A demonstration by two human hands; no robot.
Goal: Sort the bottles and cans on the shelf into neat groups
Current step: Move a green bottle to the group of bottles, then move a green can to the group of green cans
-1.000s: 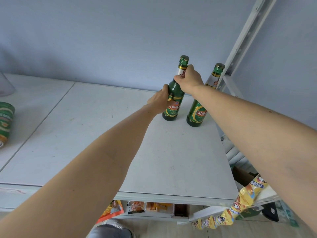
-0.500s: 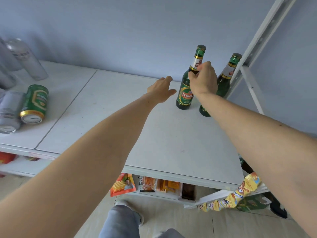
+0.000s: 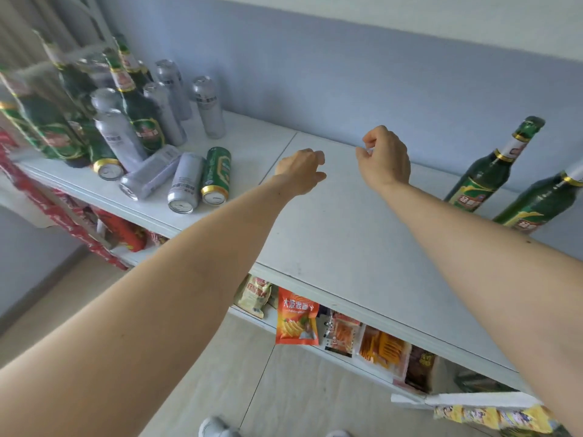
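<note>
Two green bottles stand upright at the right end of the white shelf [image 3: 331,234]: one [image 3: 489,175] nearer the wall, the other [image 3: 539,203] at the frame's right edge. My left hand [image 3: 299,171] and my right hand [image 3: 383,159] hover over the bare middle of the shelf, both with loosely curled fingers and holding nothing. At the left end is a mixed cluster: several green bottles [image 3: 138,111], several upright silver cans [image 3: 209,108], and lying cans, among them a green can [image 3: 216,175] and a silver can [image 3: 184,187].
A blue wall runs behind the shelf. Below the shelf's front edge hang snack packets, one an orange bag [image 3: 296,316]. Red packaging [image 3: 123,231] fills the lower shelf at left. The floor is pale tile.
My right hand has let go of the bottle's neck and both hands have moved left, away from the two bottles. My view has swung left, bringing the cluster of cans and bottles into sight.
</note>
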